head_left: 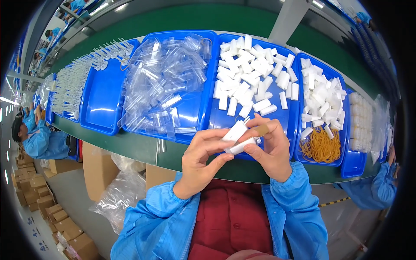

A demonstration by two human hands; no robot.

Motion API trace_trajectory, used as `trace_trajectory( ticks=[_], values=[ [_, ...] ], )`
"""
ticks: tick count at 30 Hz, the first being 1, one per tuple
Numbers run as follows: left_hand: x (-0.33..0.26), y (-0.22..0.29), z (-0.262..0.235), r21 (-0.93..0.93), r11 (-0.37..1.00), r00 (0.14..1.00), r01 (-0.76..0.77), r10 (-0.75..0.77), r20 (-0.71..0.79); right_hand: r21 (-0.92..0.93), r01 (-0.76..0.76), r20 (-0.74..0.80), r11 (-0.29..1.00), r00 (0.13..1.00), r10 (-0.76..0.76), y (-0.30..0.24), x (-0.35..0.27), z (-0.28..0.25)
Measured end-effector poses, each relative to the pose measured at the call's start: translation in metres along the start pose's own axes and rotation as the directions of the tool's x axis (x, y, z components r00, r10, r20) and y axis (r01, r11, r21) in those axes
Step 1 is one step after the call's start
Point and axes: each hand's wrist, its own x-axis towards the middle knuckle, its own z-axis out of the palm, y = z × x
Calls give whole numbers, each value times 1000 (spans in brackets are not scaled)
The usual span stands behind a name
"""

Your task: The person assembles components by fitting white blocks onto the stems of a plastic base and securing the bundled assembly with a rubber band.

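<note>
In front of my chest, over the near edge of the green table, my left hand (197,158) and my right hand (274,152) come together around two small white blocks. The upper white block (236,131) is tilted, with a thin metallic bit at its far end. Just below it, the lower white block (243,146) lies between my left fingers and my right thumb, with a shiny piece at its right end. A tan wrap covers my right index finger. Beyond my hands, loose white blocks (249,69) fill much of a blue tray (212,117).
Left of that stands a blue tray with clear plastic sleeves (162,78), then a bare blue tray (102,102) and rows of thin-stemmed white pieces (69,89). To the right, another tray holds white blocks and yellow rubber bands (321,145). Co-workers (43,134) sit at both sides.
</note>
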Motion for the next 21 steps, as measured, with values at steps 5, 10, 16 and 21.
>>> trace_trajectory(
  ticks=[5, 10, 16, 21],
  values=[
    [12, 13, -7, -263, 957, 992, 120, -128, -14, 35, -14, 47, 999, 999, 12, -8, 2, -1],
    [10, 14, -16, -278, 938, 973, 206, -166, 161, -88, 68, 173, 994, 984, -52, -20, 3, -3],
    [3, 17, -35, -96, 991, 994, 94, -98, -41, -324, 167, 191, 931, 976, -109, -35, 21, 1],
    [1, 16, -76, 107, 992, 859, -61, 107, -500, -531, 314, 298, 787, 939, -173, -24, 88, 36]
  ],
)
